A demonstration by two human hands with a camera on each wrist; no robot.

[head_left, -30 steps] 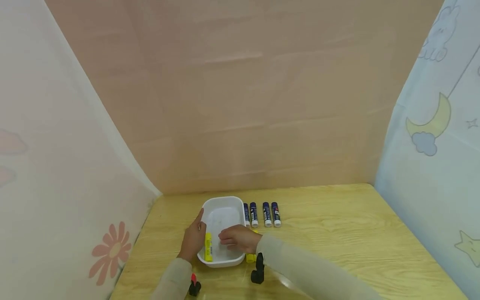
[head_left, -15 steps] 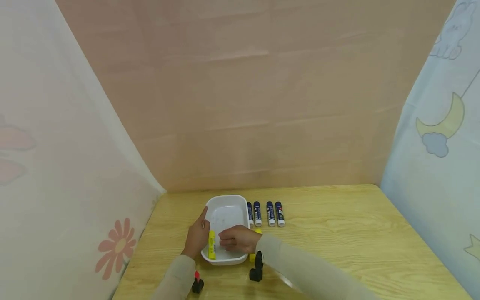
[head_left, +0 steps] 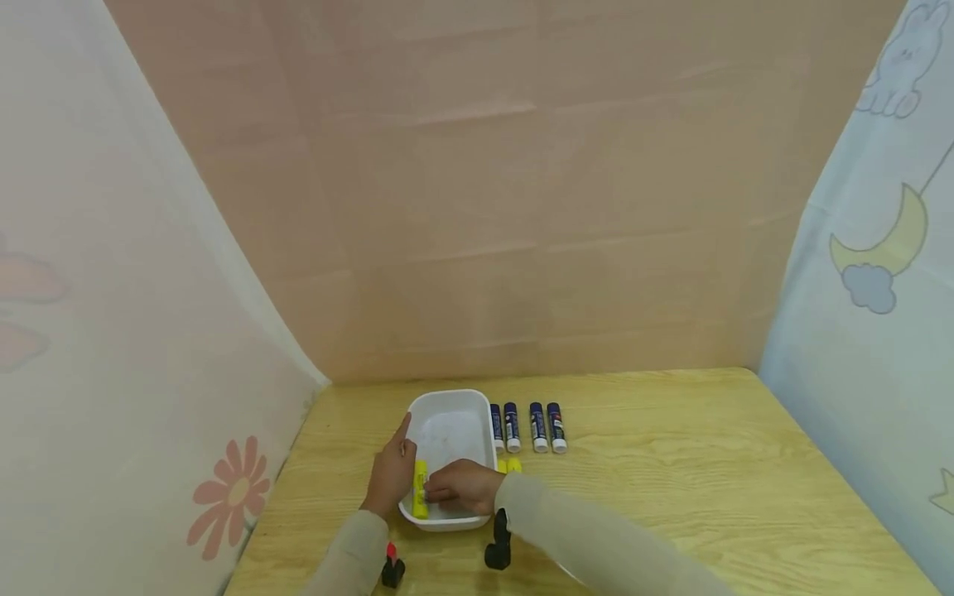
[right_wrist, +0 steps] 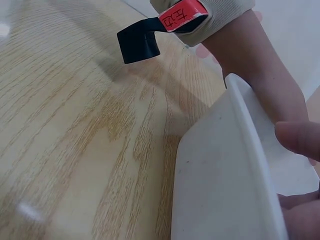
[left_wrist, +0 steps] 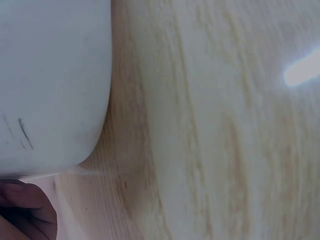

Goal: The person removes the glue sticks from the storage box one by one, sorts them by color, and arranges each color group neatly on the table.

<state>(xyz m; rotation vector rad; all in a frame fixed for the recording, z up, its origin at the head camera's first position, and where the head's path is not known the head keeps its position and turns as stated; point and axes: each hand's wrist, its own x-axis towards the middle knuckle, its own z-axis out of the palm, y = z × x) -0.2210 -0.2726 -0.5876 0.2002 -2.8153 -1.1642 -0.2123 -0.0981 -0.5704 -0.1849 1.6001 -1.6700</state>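
Note:
A white tray [head_left: 450, 401] lies on the wooden table. My left hand [head_left: 391, 476] grips its left rim, the index finger lying along the edge; in the left wrist view the curled fingers [left_wrist: 27, 210] sit at the tray's side. Inside, at the near left, lies a yellow glue stick [head_left: 420, 501]. My right hand [head_left: 464, 487] is in the tray with its fingertips at the stick's right side. Whether they pinch it is hidden. In the right wrist view, parts of a hand [right_wrist: 302, 137] show over the tray's inside.
Several dark blue glue sticks with white ends [head_left: 538, 426] lie in a row right of the tray. Two more yellow sticks [head_left: 514, 466] lie by its right side, partly behind my right wrist. Cloth walls stand on both sides and at the back.
My right hand has moved down and left inside the tray, bringing its fingertips to the yellow glue stick. My left hand keeps its grip on the rim.

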